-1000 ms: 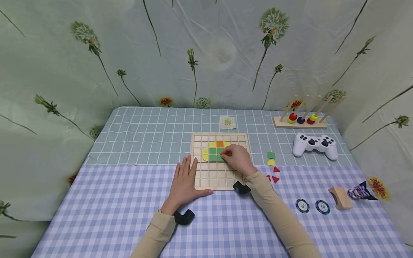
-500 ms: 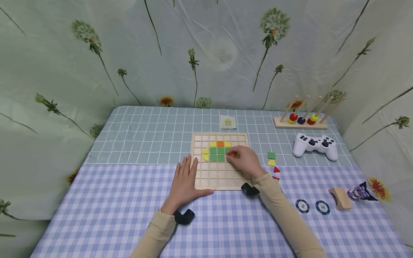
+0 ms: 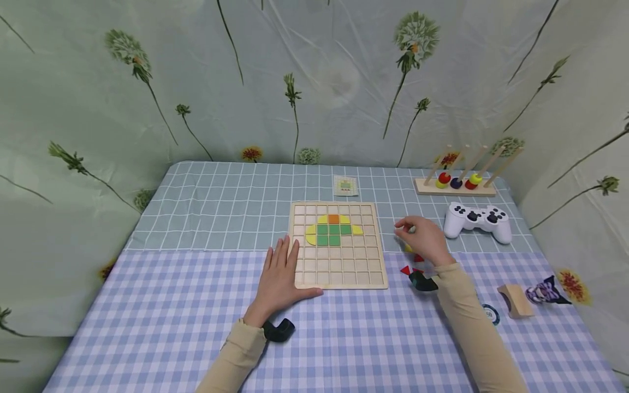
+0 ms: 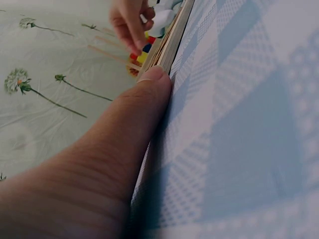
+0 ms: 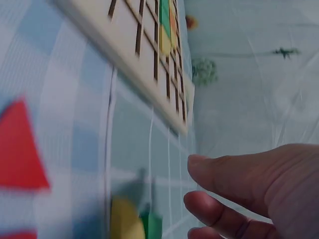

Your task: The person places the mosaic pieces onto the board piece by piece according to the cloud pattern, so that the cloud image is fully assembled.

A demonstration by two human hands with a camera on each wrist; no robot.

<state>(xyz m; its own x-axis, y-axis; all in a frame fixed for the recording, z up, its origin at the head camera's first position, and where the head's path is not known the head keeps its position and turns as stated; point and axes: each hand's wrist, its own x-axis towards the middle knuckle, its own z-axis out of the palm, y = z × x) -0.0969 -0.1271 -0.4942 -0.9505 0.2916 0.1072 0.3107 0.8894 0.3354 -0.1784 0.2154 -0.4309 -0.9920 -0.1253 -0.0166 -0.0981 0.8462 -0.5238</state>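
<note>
My left hand [image 3: 279, 278] lies with straight fingers on the left side of the gridded wooden board [image 3: 339, 267], its thumb along the near edge. In the left wrist view that thumb touches the board's rim. Green squares [image 3: 329, 234], yellow curved pieces [image 3: 310, 236] and an orange square [image 3: 333, 219] form a patch on the board. Right of the board, my right hand [image 3: 423, 238] hovers over loose pieces. Its thumb and fingertips are apart in the right wrist view, nothing between them. Below them lie a yellow piece [image 5: 124, 221] and a green square [image 5: 153, 224].
Red triangles [image 3: 405, 270] lie near the right wrist. A pattern card [image 3: 345, 186] is behind the board. At the right are a white game controller [image 3: 478, 220], a peg stand [image 3: 455, 188], a poker chip [image 3: 491, 314], a wooden arch block [image 3: 516, 301] and a purple figure [image 3: 546, 291].
My right hand has left the board and moved right to the loose pieces. A yellow piece now shows at the patch's right end, where the hand was. My left hand stays put.
</note>
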